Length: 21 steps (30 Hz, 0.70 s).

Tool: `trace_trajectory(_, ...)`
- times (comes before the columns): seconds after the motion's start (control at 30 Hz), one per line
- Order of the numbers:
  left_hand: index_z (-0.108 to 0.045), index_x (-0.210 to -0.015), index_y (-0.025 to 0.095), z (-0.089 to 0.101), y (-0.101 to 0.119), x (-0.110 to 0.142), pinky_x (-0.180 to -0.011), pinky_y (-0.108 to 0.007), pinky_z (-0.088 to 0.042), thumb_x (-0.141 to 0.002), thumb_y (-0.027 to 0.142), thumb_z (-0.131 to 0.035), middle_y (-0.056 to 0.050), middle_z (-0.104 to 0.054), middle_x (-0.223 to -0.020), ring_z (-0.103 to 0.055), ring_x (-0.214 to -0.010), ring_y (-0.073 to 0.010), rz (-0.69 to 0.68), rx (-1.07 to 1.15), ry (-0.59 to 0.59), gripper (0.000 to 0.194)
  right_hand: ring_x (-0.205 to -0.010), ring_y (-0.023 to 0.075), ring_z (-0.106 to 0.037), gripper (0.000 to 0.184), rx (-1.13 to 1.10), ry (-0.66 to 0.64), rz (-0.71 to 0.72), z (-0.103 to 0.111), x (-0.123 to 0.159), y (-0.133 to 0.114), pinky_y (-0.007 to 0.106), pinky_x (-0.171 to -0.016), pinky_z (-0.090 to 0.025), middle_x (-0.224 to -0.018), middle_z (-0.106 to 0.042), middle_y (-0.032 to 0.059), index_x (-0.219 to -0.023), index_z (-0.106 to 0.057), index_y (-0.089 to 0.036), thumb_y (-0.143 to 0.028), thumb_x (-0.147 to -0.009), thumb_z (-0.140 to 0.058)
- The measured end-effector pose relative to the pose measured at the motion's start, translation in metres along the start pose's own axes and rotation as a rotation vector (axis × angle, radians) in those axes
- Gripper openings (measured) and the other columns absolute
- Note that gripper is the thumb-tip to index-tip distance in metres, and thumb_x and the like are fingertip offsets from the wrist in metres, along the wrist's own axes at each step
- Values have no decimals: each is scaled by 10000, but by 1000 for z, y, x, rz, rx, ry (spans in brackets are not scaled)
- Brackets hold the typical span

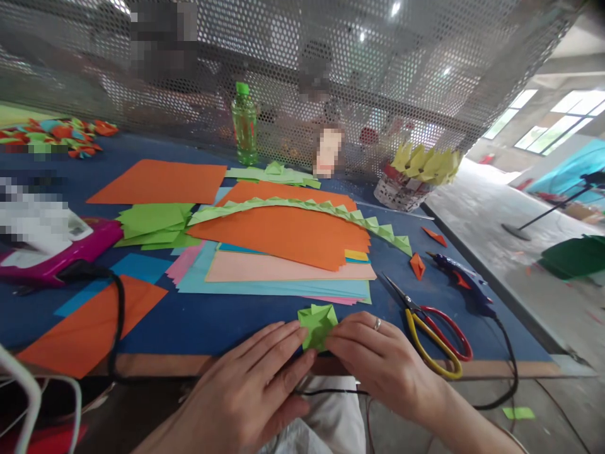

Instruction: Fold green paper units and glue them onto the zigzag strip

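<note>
At the table's front edge lies a small light-green folded paper [319, 326], with creased flaps on its top. My left hand [250, 372] holds its left side, long fingers stretched along it and the thumb near the bottom edge. From the right, my right hand [385, 353], with a ring on one finger, pinches the other side; its fingertips are bent and closed on the paper. Just right of that hand rest scissors [432, 328] with red and yellow handles. Behind the folded paper is a stack of coloured sheets [288, 268], crossed by a zigzag green paper strip [302, 204].
A blue glue gun [466, 284] and its cord lie at the right. Green sheets [155, 224] and a magenta device [101, 243] are on the left. A green-capped bottle [244, 126] and a basket with yellow-green paper points [409, 189] stand by the perforated metal screen [283, 38].
</note>
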<state>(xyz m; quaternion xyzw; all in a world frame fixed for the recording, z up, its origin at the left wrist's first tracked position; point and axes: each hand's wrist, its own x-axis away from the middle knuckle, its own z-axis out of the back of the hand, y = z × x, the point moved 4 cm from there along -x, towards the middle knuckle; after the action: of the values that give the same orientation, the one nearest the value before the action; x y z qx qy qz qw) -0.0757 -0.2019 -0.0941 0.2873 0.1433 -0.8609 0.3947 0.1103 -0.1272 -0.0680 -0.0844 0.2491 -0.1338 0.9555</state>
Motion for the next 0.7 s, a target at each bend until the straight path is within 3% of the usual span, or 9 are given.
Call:
trace_trajectory(0.4,-717,-1148,182,-9,0,6,-1154,-320,-406,-1001,363,-519,-64,-672,-1315,-565,-1274,-200,81,66,50,307,-812,208,-694,249,207,-27,205,1,-5,-4,322,-744,-620,-949,-757,105,-991,-707,-65,-104,-998,-461)
trace_trajectory(0.57,-705,-1191,212,-15,0,11,-1191,-317,-361,-1007,397,-490,-38,-652,-1353,-545,-1303,-189,93,53,60,339,-844,215,-684,177,230,-55,182,-4,-2,-3,330,-745,-618,-966,-740,101,-952,-703,-83,-98,-965,-527)
trace_trajectory(0.7,-704,-1184,211,-19,0,13,-1151,-333,-430,-994,402,-514,-49,-662,-1331,-565,-1282,-203,85,67,63,330,-845,204,-672,145,253,-65,161,-5,-2,-6,321,-747,-611,-946,-733,83,-882,-694,-116,-89,-949,-568)
